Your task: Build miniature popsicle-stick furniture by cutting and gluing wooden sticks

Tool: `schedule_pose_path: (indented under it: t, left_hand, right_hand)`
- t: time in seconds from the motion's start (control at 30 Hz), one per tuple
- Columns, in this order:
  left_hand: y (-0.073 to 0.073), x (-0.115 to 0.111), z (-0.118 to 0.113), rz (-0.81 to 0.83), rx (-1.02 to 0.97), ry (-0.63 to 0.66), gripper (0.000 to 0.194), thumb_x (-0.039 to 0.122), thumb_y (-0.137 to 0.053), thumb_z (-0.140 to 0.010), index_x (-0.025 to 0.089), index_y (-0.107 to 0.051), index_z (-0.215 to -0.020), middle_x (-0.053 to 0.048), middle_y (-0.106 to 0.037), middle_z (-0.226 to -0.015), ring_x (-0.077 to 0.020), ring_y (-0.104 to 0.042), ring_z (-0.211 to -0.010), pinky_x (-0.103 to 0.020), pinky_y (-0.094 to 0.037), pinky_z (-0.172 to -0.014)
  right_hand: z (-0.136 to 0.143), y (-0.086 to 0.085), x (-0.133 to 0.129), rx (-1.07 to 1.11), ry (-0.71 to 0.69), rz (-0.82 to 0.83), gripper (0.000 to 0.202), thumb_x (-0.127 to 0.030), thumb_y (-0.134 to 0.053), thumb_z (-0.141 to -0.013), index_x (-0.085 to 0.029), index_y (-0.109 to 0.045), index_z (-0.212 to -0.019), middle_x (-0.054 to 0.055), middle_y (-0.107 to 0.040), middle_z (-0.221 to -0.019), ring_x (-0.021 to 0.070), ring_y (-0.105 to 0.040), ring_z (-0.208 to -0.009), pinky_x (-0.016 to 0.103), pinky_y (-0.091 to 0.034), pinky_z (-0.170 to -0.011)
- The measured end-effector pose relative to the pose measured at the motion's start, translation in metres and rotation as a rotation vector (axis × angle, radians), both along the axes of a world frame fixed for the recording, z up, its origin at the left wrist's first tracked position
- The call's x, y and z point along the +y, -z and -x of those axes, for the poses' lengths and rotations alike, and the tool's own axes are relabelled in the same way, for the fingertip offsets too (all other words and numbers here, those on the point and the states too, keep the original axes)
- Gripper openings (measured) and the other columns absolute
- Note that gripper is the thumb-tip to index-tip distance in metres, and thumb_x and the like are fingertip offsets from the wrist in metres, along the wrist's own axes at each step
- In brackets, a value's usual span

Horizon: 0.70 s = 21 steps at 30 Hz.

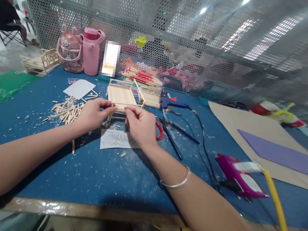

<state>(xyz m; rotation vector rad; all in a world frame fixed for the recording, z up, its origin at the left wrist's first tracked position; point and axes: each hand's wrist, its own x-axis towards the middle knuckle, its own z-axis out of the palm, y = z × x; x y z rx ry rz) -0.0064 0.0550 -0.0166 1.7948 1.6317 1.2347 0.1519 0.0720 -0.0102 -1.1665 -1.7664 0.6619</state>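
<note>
My left hand [94,114] and my right hand [141,126] meet at the front edge of a small model made of thin wooden sticks [122,95]. Each hand is closed in a pinch, thumb against forefinger. Between the fingertips a thin wooden stick [120,107] runs crosswise along the model's near side. Whether it touches the model is too small to tell. Beneath the hands lies a white paper sheet [110,142] with stick scraps on it. Left of my left hand is a heap of cut wooden pieces [69,109].
Right of the model lie a blue glue gun [174,103], dark-handled pliers [173,133] and red-handled scissors [159,131]. A purple iron-shaped device [239,177] with a yellow cord rests farther right. Pink bottles [91,53] and matchstick-like bundles [141,75] stand near the mesh panel [100,8]. A person [5,12] sits far left.
</note>
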Motion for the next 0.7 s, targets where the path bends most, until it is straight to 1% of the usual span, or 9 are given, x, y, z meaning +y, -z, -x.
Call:
schedule_pose_path:
  t: [0.07, 0.1, 0.17, 0.23, 0.33, 0.4, 0.5, 0.63, 0.7]
  left_hand:
    - [-0.001, 0.0, 0.0, 0.012, -0.006, -0.001, 0.021, 0.031, -0.053, -0.077, 0.017, -0.067, -0.084, -0.006, -0.071, -0.086, -0.0171, -0.061, -0.078, -0.034, -0.045, -0.077]
    - [-0.001, 0.0, -0.001, 0.018, -0.006, -0.003, 0.021, 0.031, -0.053, -0.077, 0.017, -0.067, -0.084, -0.006, -0.071, -0.087, -0.0172, -0.061, -0.079, -0.034, -0.044, -0.077]
    - [-0.002, -0.001, -0.001, 0.023, 0.003, -0.014, 0.02, 0.031, -0.054, -0.077, 0.017, -0.067, -0.083, -0.006, -0.071, -0.087, -0.0172, -0.061, -0.079, -0.033, -0.044, -0.077]
    - [-0.002, -0.001, -0.001, 0.018, 0.016, -0.028, 0.019, 0.031, -0.055, -0.077, 0.017, -0.067, -0.082, -0.006, -0.071, -0.087, -0.0168, -0.061, -0.079, -0.032, -0.044, -0.077]
    - [-0.001, -0.001, -0.001, 0.009, 0.028, -0.039, 0.018, 0.031, -0.056, -0.078, 0.018, -0.067, -0.084, -0.005, -0.071, -0.087, -0.0161, -0.06, -0.077, -0.031, -0.044, -0.075]
    - [0.0, 0.0, -0.001, 0.007, 0.037, -0.039, 0.019, 0.031, -0.056, -0.078, 0.017, -0.067, -0.086, -0.005, -0.071, -0.087, -0.0161, -0.06, -0.077, -0.031, -0.044, -0.075]
    - [0.001, 0.0, 0.001, 0.0, 0.048, -0.039, 0.019, 0.031, -0.056, -0.078, 0.017, -0.068, -0.086, -0.005, -0.071, -0.086, -0.0161, -0.06, -0.077, -0.031, -0.044, -0.075]
    - [-0.001, -0.001, 0.001, -0.011, 0.073, -0.017, 0.017, 0.03, -0.055, -0.079, 0.018, -0.068, -0.08, -0.004, -0.071, -0.083, -0.0159, -0.06, -0.077, -0.031, -0.043, -0.073]
    - [-0.002, -0.001, 0.001, -0.007, 0.073, -0.02, 0.017, 0.03, -0.055, -0.079, 0.018, -0.068, -0.081, -0.004, -0.071, -0.084, -0.0159, -0.059, -0.077, -0.031, -0.043, -0.073]
  right_hand:
    - [-0.011, -0.009, 0.004, -0.19, -0.044, -0.028, 0.02, -0.022, -0.052, -0.077, -0.015, -0.07, -0.077, 0.001, -0.061, -0.057, 0.0108, -0.051, -0.052, 0.025, -0.038, -0.055]
    - [-0.018, -0.014, 0.007, -0.318, -0.111, -0.007, 0.017, -0.021, -0.054, -0.076, -0.015, -0.069, -0.072, 0.0, -0.06, -0.057, 0.0101, -0.05, -0.052, 0.025, -0.037, -0.055]
    - [-0.03, -0.025, 0.011, -0.572, -0.303, 0.115, 0.013, -0.021, -0.057, -0.073, -0.015, -0.067, -0.067, -0.001, -0.059, -0.056, 0.0088, -0.047, -0.052, 0.024, -0.035, -0.054]
    - [-0.04, -0.035, 0.013, -0.748, -0.489, 0.294, 0.007, -0.021, -0.061, -0.069, -0.015, -0.063, -0.064, -0.002, -0.057, -0.055, 0.0085, -0.047, -0.052, 0.023, -0.034, -0.052]
    - [-0.045, -0.042, 0.008, -0.802, -0.744, 0.58, 0.009, -0.021, -0.064, -0.066, -0.016, -0.057, -0.064, -0.004, -0.055, -0.053, 0.0085, -0.048, -0.051, 0.022, -0.036, -0.05]
    - [-0.041, -0.042, 0.001, -0.778, -0.853, 0.654, 0.012, -0.019, -0.065, -0.066, -0.016, -0.054, -0.064, -0.006, -0.052, -0.053, 0.0073, -0.047, -0.05, 0.021, -0.036, -0.05]
    - [-0.033, -0.041, -0.005, -0.764, -0.869, 0.59, 0.013, -0.018, -0.067, -0.065, -0.016, -0.054, -0.064, -0.007, -0.049, -0.053, 0.0059, -0.042, -0.05, 0.02, -0.034, -0.05]
    - [-0.032, -0.043, -0.005, -0.79, -0.671, 0.424, 0.005, -0.016, -0.06, -0.072, -0.015, -0.058, -0.067, -0.005, -0.053, -0.055, 0.0065, -0.045, -0.051, 0.021, -0.032, -0.051]
    - [-0.033, -0.045, -0.006, -0.844, -0.705, 0.425, 0.002, -0.016, -0.06, -0.071, -0.015, -0.062, -0.069, -0.004, -0.056, -0.057, 0.0073, -0.047, -0.053, 0.021, -0.034, -0.053]
